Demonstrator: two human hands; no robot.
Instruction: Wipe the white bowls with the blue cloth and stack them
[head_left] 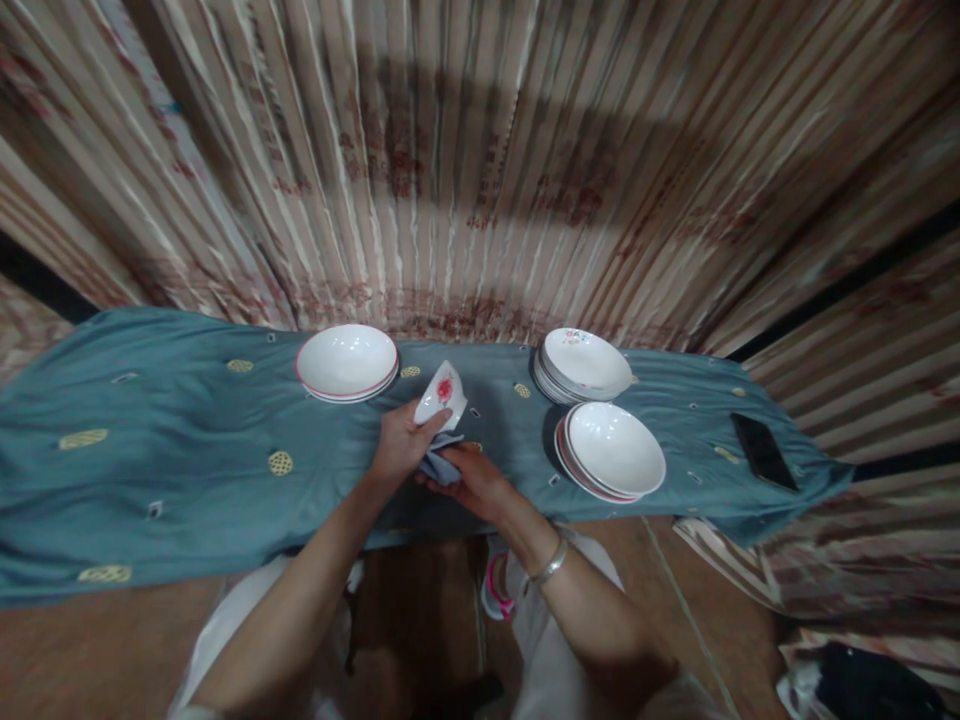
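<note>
The teal tablecloth (pixel 202 430) is carrying three bowl stacks (pixel 611 450). Between them, the left hand (pixel 401 440) is gripping a flowered white dish (pixel 442 392) above the tablecloth, and the right hand (pixel 478 480) is clasping a blue-grey rag (pixel 441 461) just beside it.

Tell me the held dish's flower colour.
The flower on the dish is red; head view.

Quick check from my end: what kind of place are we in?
Probably a room in a home, though I can't be certain: a patterned curtain hangs behind, a printed teal tablecloth is spread in front of it, and a left-hand stack of white bowls stands there.
</note>
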